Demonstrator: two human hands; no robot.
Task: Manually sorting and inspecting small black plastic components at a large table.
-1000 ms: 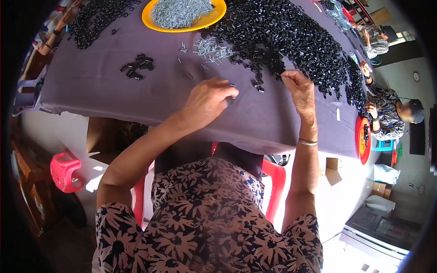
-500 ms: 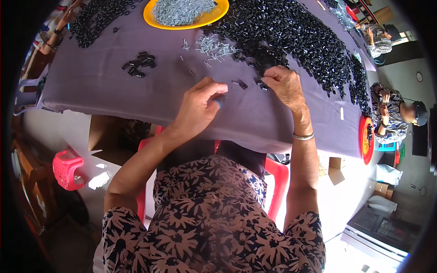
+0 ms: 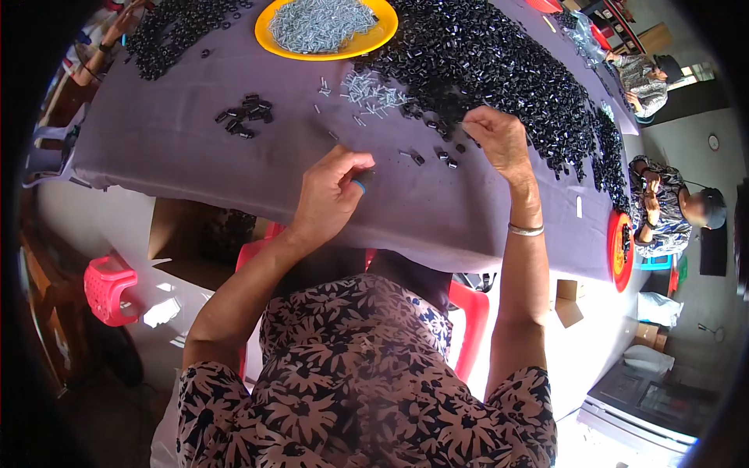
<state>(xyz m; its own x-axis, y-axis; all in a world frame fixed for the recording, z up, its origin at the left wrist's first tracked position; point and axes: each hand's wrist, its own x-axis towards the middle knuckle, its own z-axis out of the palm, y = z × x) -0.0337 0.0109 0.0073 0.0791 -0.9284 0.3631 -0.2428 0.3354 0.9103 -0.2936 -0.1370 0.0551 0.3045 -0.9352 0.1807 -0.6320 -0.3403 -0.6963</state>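
Left hand (image 3: 326,187): bare, held over the cloth, a blue band on one finger; fingers curled inward, with a dark patch by the thumb. Whether they close on it cannot be told.

Right hand (image 3: 503,146): bare, silver-coloured bangle (image 3: 526,230) at the wrist; thumb and forefinger together at the tips, at the near edge of the heap. Any piece between them is too small to make out.

Single short black piece (image 3: 419,160): on the cloth between the two hands, right of the left fingertips, left of and nearer the body than the right ones. A thin silver metal pin (image 3: 405,153) lies at its left end, long axis running mostly left to right, tipped slightly toward the body; the left hand is nearer to this pin.

Pair of small black pieces (image 3: 447,160): just beside the single piece (nearer the right hand).

Large heap of small glossy black pieces (image 3: 499,70): beyond and right of the right hand.

Loose scatter of silver metal pins (image 3: 373,93): beyond the left hand, before a yellow oval plate (image 3: 312,56) piled with more.

Small cluster of black pieces (image 3: 248,117): left of the left hand, well apart.

Ground: greyish-purple tablecloth (image 3: 168,136).
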